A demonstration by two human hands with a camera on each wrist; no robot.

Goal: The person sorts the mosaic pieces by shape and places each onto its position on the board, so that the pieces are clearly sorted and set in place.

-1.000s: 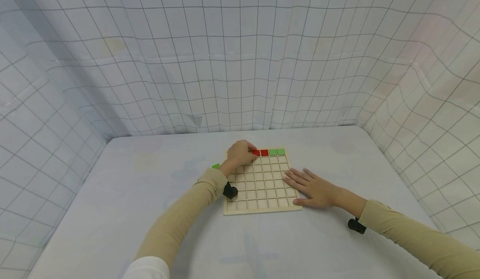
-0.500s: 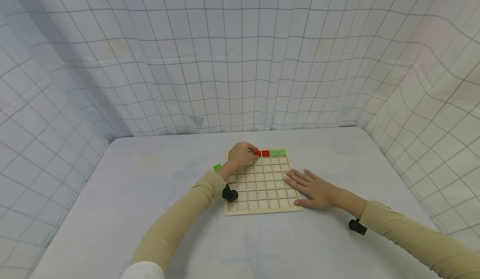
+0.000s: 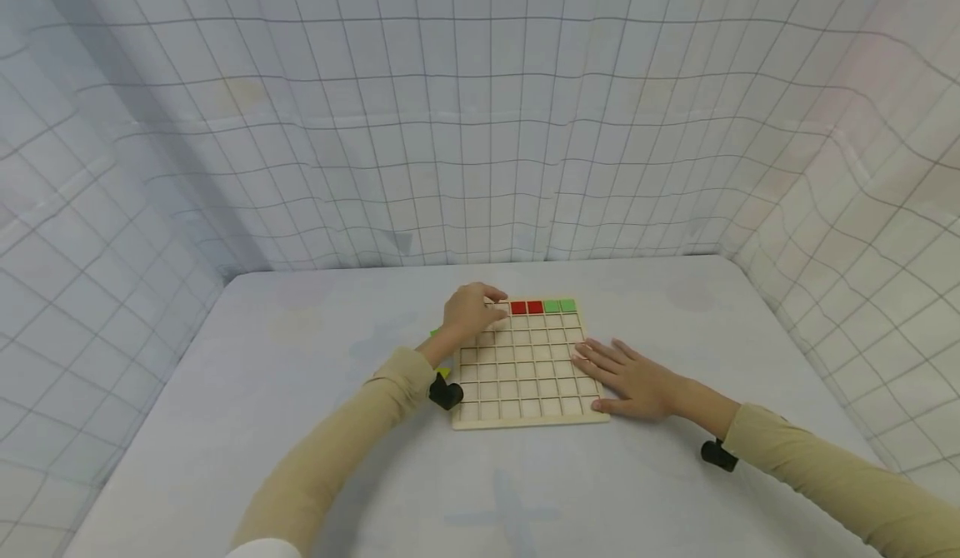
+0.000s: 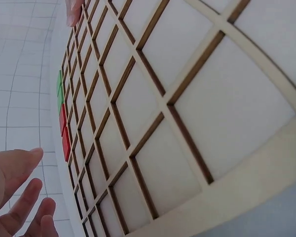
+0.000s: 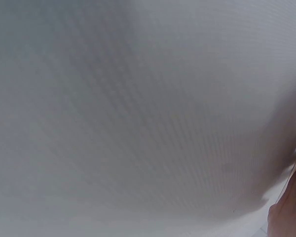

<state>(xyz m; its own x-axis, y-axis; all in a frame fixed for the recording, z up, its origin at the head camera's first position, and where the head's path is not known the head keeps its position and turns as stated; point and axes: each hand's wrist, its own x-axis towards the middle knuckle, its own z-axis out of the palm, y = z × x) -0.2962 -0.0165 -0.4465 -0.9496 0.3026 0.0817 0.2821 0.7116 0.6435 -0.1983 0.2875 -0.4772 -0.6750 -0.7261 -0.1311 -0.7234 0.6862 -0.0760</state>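
A wooden grid board (image 3: 531, 420) with square cells lies on the white table. In its far row, two red tiles (image 3: 527, 307) sit beside two light green tiles (image 3: 559, 306) at the right end. Over the far left cells is my left hand (image 3: 468, 311), just left of the red tiles. Its thumb and fingers (image 4: 33, 187) are spread apart in the left wrist view, holding nothing. My right hand (image 3: 633, 383) rests flat with fingers spread, its fingertips on the board's right edge. The right wrist view shows mostly white cloth and a sliver of hand (image 5: 288, 212).
Partly hidden behind my left wrist are a green piece (image 3: 435, 332) and a yellow piece (image 3: 444, 372), left of the board. Black wrist cameras (image 3: 447, 393) hang under both forearms. A white gridded curtain (image 3: 480, 166) encloses the table's back and sides.
My left hand has let go of the left red tile and drawn a little to the left. The yellow piece has come into sight. My right hand stays on the board's edge.
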